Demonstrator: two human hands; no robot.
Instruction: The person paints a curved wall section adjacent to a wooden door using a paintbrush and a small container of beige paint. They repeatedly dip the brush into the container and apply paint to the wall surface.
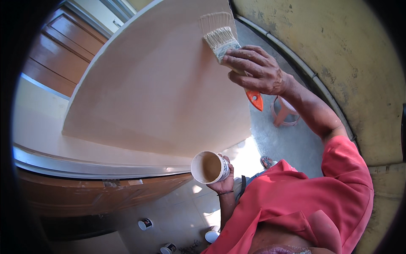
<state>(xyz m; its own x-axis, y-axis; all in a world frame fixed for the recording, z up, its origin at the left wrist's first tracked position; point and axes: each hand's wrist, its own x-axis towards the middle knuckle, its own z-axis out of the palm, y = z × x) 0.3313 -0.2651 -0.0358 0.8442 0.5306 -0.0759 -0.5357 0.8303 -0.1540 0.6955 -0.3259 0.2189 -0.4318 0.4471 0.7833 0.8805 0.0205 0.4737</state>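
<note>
My right hand [256, 70] is closed round the handle of a wide flat paintbrush [220, 40] with an orange handle end. Its pale, paint-loaded bristles press against the upper right of a smooth pinkish-beige wall panel [156, 84]. A lighter, streaky patch of wet paint [215, 22] shows just above the bristles. Lower down, my left hand [225, 178] grips a white paint tub [207, 167] from its right side. The tub is tilted so its mouth shows beige paint inside. Part of the left hand's fingers is hidden behind the tub.
A pink plastic stool [284, 111] stands on the grey floor beyond the panel's right edge. A pipe [292, 53] runs along the yellowish wall [330, 46]. Brown wooden doors [63, 48] are at left. Small tubs [145, 224] sit on the tiled floor below.
</note>
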